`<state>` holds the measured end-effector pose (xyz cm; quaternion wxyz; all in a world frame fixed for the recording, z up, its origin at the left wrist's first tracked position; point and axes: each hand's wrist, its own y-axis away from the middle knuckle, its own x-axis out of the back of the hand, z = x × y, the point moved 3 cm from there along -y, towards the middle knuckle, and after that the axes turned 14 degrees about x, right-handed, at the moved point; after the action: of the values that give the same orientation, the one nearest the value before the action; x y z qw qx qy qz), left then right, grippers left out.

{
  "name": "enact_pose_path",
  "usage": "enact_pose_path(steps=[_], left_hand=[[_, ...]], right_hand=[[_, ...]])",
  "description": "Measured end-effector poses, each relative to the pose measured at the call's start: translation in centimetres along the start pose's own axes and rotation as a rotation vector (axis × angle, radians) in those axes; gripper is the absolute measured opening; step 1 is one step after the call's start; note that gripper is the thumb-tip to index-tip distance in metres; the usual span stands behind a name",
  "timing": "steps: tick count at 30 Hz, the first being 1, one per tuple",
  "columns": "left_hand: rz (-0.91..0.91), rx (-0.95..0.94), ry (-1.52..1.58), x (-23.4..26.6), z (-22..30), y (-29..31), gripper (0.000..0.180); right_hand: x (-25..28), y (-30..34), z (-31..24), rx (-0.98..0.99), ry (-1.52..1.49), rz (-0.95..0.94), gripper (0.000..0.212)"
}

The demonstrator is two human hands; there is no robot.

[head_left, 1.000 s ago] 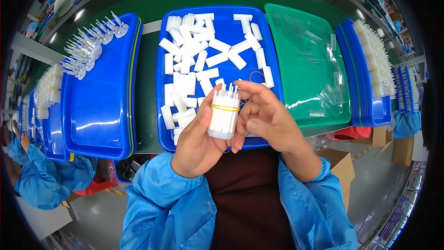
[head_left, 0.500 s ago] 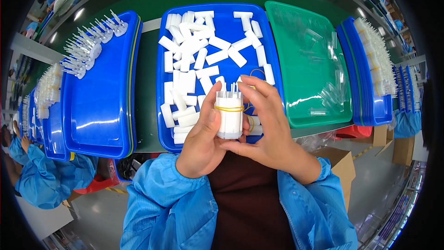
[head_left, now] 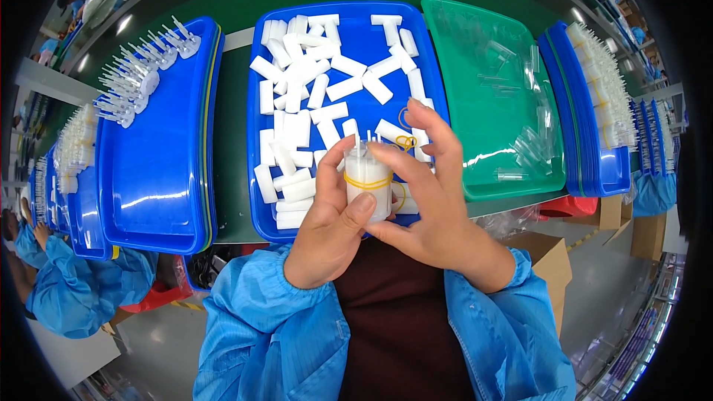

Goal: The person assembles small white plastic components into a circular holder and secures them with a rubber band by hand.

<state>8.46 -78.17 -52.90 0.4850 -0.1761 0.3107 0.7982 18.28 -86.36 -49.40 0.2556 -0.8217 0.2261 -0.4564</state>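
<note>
Just over the near edge of a blue tray point(head_left: 364, 41), I hold a bundle of white cylinders point(head_left: 380, 204) in clear casings. A yellow rubber band point(head_left: 364, 183) circles its middle, and thin white stems stick up from the top. My left hand point(head_left: 319, 234) wraps its left side, thumb pressed on the front. My right hand point(head_left: 445, 212) grips from the right, thumb low and one finger bent over the top; its other fingers are raised. Loose white cylinders point(head_left: 345, 89) lie scattered in the tray, with yellow rubber bands point(head_left: 405, 142) beside my right hand.
To the right, a green tray point(head_left: 483, 156) holds clear tubes point(head_left: 531, 147). Further right are stacked blue trays point(head_left: 613, 171) of bundled white pieces. On the left, another blue tray point(head_left: 160, 171) carries stemmed bundles point(head_left: 137, 78). A person in a blue sleeve point(head_left: 89, 289) works at far left.
My left thumb has come down onto the bundle's front. A right-hand finger has moved across the bundle's top, and other right fingers have lifted. The bundle has turned slightly.
</note>
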Motion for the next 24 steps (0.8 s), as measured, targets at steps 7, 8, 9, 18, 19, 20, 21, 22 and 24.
enact_pose_path(steps=[7,8,9,18,19,20,21,22,24], left_hand=[[-0.274,0.099,0.194,1.8,-0.1,-0.4,0.054],[-0.276,0.101,0.194,1.7,-0.1,-0.5,0.054],[-0.274,0.105,0.189,1.7,-0.1,-0.5,0.053],[-0.255,0.118,0.169,1.3,-0.2,-0.9,0.053],[-0.284,0.117,0.183,1.3,-0.3,-0.8,0.054],[-0.283,0.118,0.183,1.3,-0.3,-0.7,0.054],[-0.235,0.122,0.136,1.3,-0.4,-0.6,0.054],[-0.19,0.124,0.089,1.3,-0.4,-0.6,0.055],[-0.207,0.111,0.116,1.6,-0.6,-0.6,0.055]], right_hand=[[0.0,0.1,1.1,-0.055,-0.07,0.022,0.082],[0.1,0.1,1.1,-0.043,-0.068,-0.002,0.081],[0.1,0.1,1.1,-0.032,-0.067,-0.026,0.081],[-0.1,0.4,1.8,-0.036,-0.156,0.036,0.075],[-0.1,0.3,1.6,-0.037,-0.158,0.036,0.075],[0.0,0.2,1.4,-0.032,-0.122,0.024,0.074],[0.0,0.2,1.2,-0.027,-0.087,0.011,0.073],[0.1,0.2,1.1,-0.027,-0.086,0.012,0.073],[0.0,0.2,0.9,0.003,0.009,-0.095,0.073]])
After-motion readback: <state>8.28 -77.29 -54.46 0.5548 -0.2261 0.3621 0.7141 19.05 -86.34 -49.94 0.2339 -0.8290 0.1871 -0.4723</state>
